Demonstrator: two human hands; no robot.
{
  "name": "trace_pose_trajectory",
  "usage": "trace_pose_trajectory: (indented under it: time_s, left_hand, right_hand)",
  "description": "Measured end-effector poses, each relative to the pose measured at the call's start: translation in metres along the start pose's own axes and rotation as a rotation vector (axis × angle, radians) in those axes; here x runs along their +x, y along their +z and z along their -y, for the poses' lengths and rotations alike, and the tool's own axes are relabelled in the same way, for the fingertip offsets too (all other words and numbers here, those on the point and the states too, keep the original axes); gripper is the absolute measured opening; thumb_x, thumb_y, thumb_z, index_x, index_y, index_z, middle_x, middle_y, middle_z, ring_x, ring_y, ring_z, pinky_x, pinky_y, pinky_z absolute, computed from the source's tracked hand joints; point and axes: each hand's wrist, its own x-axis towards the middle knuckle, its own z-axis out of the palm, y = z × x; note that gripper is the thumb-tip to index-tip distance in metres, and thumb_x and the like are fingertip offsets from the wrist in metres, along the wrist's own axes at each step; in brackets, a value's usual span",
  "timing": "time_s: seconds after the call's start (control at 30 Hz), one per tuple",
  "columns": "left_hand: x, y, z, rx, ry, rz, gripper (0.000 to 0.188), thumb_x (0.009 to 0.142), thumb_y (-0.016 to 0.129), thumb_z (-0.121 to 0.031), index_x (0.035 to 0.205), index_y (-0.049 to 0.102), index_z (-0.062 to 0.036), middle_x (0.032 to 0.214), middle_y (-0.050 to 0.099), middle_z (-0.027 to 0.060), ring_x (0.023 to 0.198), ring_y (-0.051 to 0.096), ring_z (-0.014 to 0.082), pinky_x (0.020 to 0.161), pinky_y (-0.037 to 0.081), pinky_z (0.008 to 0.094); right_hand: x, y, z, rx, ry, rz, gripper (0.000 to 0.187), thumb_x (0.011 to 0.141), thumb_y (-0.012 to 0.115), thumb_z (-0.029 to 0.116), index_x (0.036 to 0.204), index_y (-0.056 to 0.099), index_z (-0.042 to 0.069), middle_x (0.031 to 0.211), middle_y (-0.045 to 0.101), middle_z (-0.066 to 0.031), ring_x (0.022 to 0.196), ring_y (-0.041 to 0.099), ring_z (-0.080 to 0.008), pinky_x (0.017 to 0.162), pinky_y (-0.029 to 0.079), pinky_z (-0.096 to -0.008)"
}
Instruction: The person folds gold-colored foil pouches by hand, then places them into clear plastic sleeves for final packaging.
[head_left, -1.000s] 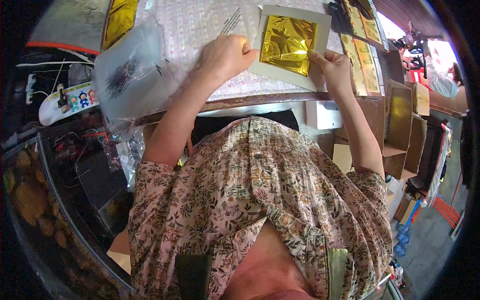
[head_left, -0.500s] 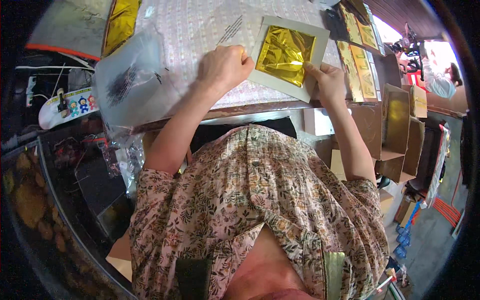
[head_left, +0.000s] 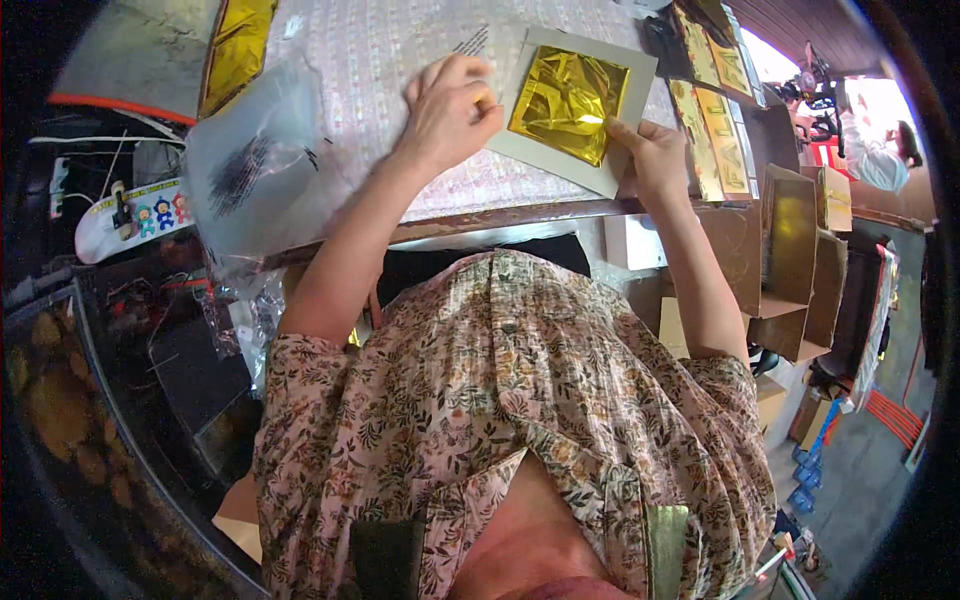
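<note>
My right hand (head_left: pixel 655 160) pinches the near right edge of a flat grey board (head_left: pixel 560 162), thumb on top. A crinkled square of shiny gold foil (head_left: pixel 570 100) lies on the board, the thumb touching its corner. Just left of the board is my left hand (head_left: pixel 450 115), its fingers loosely curled and apart, with nothing visible in them. Beneath and beyond that hand is a clear plastic bag (head_left: pixel 472 40) with black print. Whether the board lies on this bag or partly inside it, I cannot tell.
More clear plastic bags (head_left: pixel 250 180) lie at the table's left, with gold foil (head_left: pixel 235 55) behind. Gold-coloured lettered panels (head_left: pixel 712 140) lie at the right. Open cardboard boxes (head_left: pixel 790 240) stand beside the table. Another person (head_left: pixel 875 155) is at the far right.
My left hand has loosened from a fist, its fingers lifting and spreading. The board and my right hand have barely shifted.
</note>
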Motion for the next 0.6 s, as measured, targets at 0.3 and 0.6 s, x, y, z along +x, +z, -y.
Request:
trace_pose_trajectory:
  time_s: [0.3, 0.6]
  left_hand:
    - [-0.002, 0.017, -0.005, -0.001, -0.155, -0.087, 0.016, 0.081, 0.073, -0.021, 0.073, 0.073, -0.0077, 0.146, 0.053, 0.0215, 0.133, 0.044, 0.0397, 0.112, 0.03, 0.0578]
    - [0.001, -0.003, -0.001, -0.019, -0.203, 0.078, 0.021, 0.082, 0.073, -0.028, 0.071, 0.075, -0.0091, 0.15, 0.055, 0.0152, 0.139, 0.044, 0.0398, 0.113, 0.031, 0.0588]
  right_hand:
    - [0.008, -0.004, -0.012, 0.066, 0.034, -0.01, 0.02, 0.095, 0.076, 0.015, 0.099, 0.075, -0.005, 0.084, 0.074, -0.0087, 0.063, 0.067, -0.012, 0.058, 0.053, -0.0269]
    - [0.006, -0.001, 0.01, -0.075, 0.034, -0.025, 0.019, 0.094, 0.077, 0.014, 0.098, 0.076, -0.004, 0.083, 0.075, -0.0089, 0.063, 0.067, -0.0112, 0.057, 0.053, -0.027]
